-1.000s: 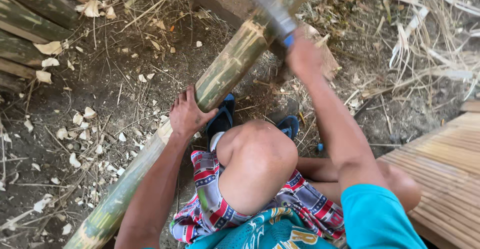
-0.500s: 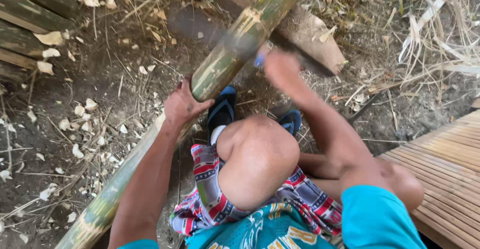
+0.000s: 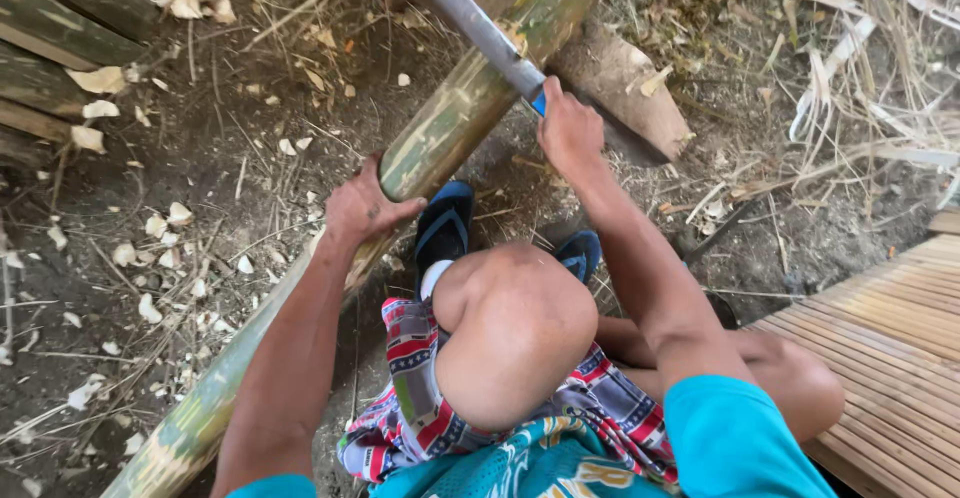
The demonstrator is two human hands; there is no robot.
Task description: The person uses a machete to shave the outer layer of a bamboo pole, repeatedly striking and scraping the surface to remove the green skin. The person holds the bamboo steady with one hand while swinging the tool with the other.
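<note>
A long green bamboo pole (image 3: 440, 143), smooth and mottled, runs from lower left to the top centre of the frame, its upper part resting on a rough wooden block (image 3: 620, 83). The left hand (image 3: 365, 203) presses on the pole at mid-frame, fingers curled over its round side, while the right hand (image 3: 568, 128) has its fingers wrapped tight round the blue handle of a flat grey steel blade (image 3: 470, 18) (laid across the pole). Pale chips (image 3: 100, 80) litter the dry earth at left.

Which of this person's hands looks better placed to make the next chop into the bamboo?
The right hand, probably: it grips the long blade, which lies across the bamboo pole. The left hand presses on the pole lower down, steadying it, and holds no tool.
</note>
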